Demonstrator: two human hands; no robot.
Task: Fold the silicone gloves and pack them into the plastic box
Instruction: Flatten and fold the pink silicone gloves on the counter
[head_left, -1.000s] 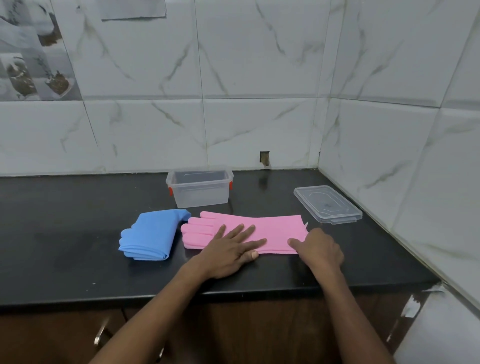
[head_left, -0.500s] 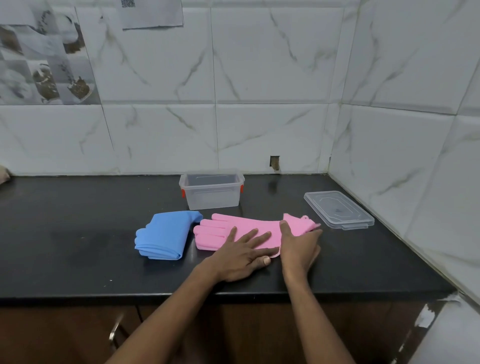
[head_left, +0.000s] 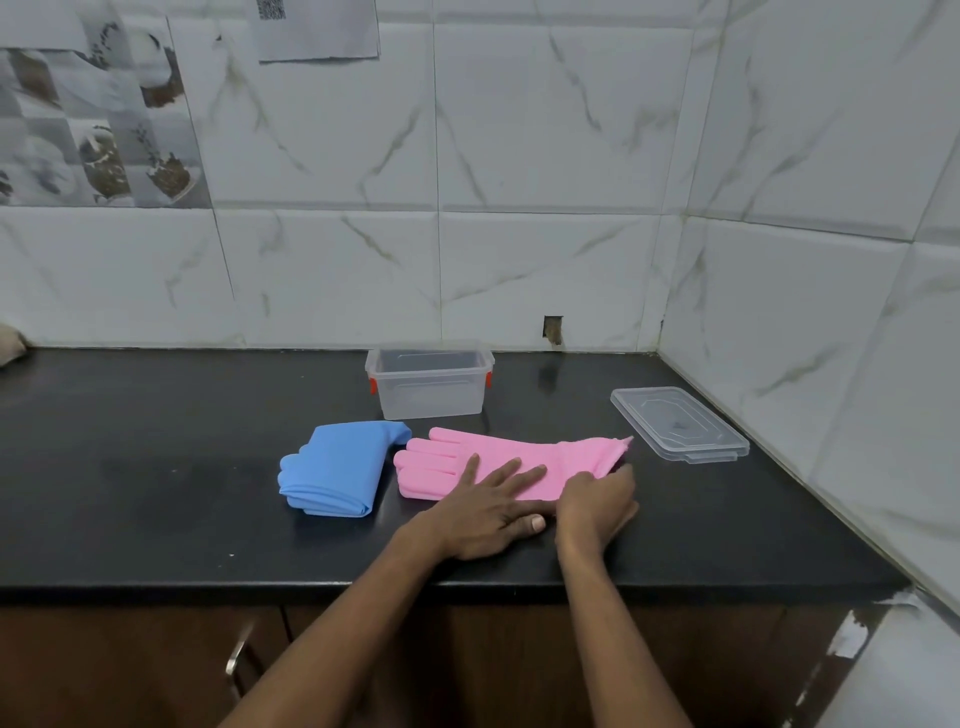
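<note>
A pink silicone glove (head_left: 447, 465) lies on the black counter (head_left: 156, 467), fingers pointing left. My left hand (head_left: 493, 512) presses flat on its middle, fingers spread. My right hand (head_left: 597, 501) grips the glove's cuff end at the right and holds it lifted off the counter. A blue glove (head_left: 337, 467), folded over, lies just left of the pink one. The clear plastic box (head_left: 428, 384) with red clips stands open and empty behind both gloves.
The box's clear lid (head_left: 678, 423) lies flat at the right, near the tiled side wall (head_left: 831, 312). The counter's front edge runs just below my wrists. A cabinet handle (head_left: 236, 652) shows under the counter.
My right hand has taken hold of the pink glove's cuff, raised it and drawn it leftward toward my left hand. The left hand stayed pressed on the glove.
</note>
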